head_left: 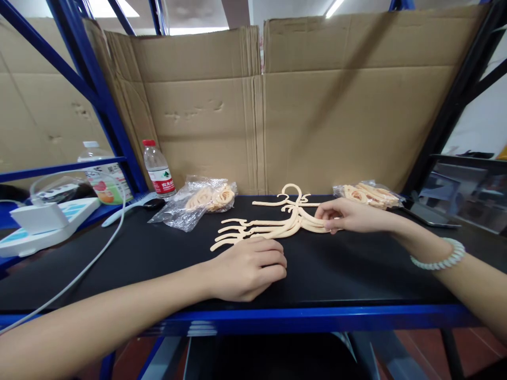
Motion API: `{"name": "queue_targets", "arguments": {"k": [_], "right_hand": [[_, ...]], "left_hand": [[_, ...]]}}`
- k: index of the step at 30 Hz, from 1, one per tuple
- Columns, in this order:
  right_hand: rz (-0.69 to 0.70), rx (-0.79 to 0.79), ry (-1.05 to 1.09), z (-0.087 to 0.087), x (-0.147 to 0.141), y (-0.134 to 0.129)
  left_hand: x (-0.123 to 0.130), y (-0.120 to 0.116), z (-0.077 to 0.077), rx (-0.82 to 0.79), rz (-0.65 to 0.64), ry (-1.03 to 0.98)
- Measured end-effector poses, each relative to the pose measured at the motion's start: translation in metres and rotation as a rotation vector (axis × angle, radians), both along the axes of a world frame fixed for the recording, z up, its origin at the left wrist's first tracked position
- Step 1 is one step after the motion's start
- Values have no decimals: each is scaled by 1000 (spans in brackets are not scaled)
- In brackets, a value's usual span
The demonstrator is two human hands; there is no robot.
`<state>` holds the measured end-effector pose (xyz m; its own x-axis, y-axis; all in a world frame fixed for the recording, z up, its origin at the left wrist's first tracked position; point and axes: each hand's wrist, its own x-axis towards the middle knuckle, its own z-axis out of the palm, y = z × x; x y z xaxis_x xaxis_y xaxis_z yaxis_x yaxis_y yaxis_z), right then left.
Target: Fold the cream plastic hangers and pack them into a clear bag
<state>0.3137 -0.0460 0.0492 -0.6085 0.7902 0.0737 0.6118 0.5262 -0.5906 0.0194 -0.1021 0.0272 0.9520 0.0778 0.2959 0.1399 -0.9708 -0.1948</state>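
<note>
Beige hangers (292,222) lie loosely stacked at the center of a black worktop (336,279), their right side pinched in a person's right hand (350,215). The left hand (249,268) rests curled just below; whether its hidden fingertips grip anything cannot be told. A red-capped bottle (160,171) stands center left.

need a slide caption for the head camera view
Right hand touching beige clothes hangers on a black tabletop, left hand loosely curled nearby, cardboard behind.
</note>
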Motion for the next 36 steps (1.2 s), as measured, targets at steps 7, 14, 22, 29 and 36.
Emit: {"name": "queue_targets", "arguments": {"k": [7,14,22,29,36], "right_hand": [[-53,237,-261,-5,-3,-2],[-38,294,-322,-14,-4,1],[-70,314,-335,-21,0,14],[-155,362,-354,-25,-5,19],[-199,426,-306,-8,0,49]], "left_hand": [[0,0,-4,-90,134,17],[-2,3,-6,-211,364,58],[-8,16,-5,-340,422,142],[-15,37,-12,-371,419,104],[-11,32,-13,-328,393,15]]}}
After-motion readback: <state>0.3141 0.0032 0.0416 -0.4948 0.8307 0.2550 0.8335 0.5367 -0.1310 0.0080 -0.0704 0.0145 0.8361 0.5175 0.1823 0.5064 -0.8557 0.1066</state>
